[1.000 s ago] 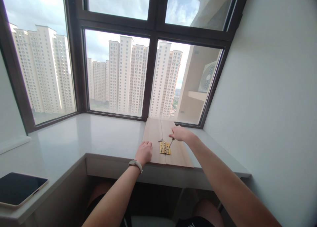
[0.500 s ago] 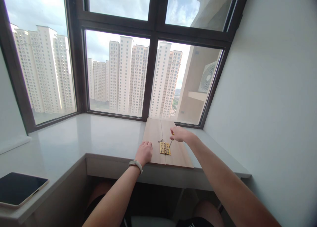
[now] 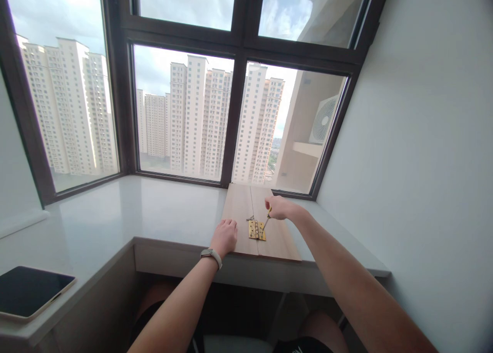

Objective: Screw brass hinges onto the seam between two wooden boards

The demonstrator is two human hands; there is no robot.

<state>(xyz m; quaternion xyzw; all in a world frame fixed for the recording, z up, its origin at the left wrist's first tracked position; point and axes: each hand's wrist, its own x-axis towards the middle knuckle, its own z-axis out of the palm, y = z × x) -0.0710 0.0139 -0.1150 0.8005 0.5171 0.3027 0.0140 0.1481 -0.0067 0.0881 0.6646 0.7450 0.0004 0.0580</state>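
Two light wooden boards, a left one (image 3: 238, 201) and a right one (image 3: 281, 237), lie side by side on the white sill. A brass hinge (image 3: 257, 230) lies open across the seam between them. My right hand (image 3: 281, 208) is closed around the yellow handle of a screwdriver (image 3: 265, 224). Its shaft slants down to the hinge's right leaf, where the tip meets the plate near a hole. Resting on the left board, left of the hinge, is my left hand (image 3: 225, 236), fingers laid flat. Small metal pieces (image 3: 250, 219), perhaps screws, lie just beyond the hinge.
A dark-screened tablet (image 3: 34, 291) lies at the sill's left corner. Dark-framed windows (image 3: 239, 50) rise behind the boards, and a white wall (image 3: 416, 163) stands to the right. The sill's front edge (image 3: 169, 242) runs just before my left hand.
The screwdriver's handle shows slightly differently in my right hand, as if turned or tilted a little. My left hand, the boards and the hinge stay in place.
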